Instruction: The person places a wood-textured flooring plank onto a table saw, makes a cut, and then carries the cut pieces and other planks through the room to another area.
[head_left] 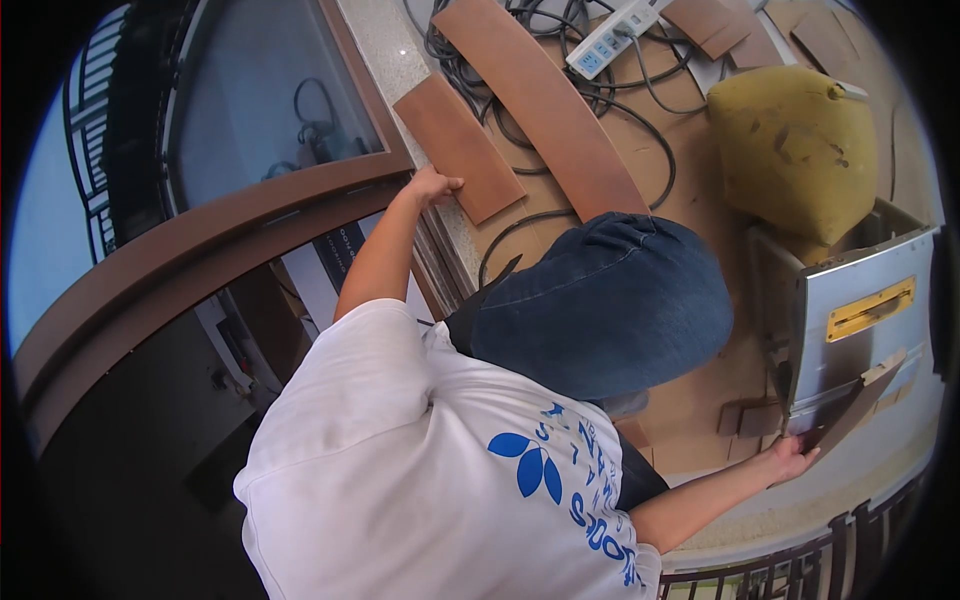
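My left hand (433, 187) is closed at the left edge of a short brown plank (460, 148), its thumb over the top face. That plank lies beside the stone sill, next to a long brown plank (540, 105) that runs across toward my bent knee. Out to the right, my right hand (795, 460) grips the lower end of a brown board (858, 405), which is tilted up in front of a metal-sided machine (855, 285) with a yellow insert plate. The fingers under this board are partly hidden.
A dusty yellow sack (790, 150) bulges above the machine. Tangled black cable (655, 150) and a white power strip (615, 38) lie at the far side, with board offcuts (710, 22) beyond. A brown window frame (230, 215) stands left; a dark railing (840, 550) borders the lower right.
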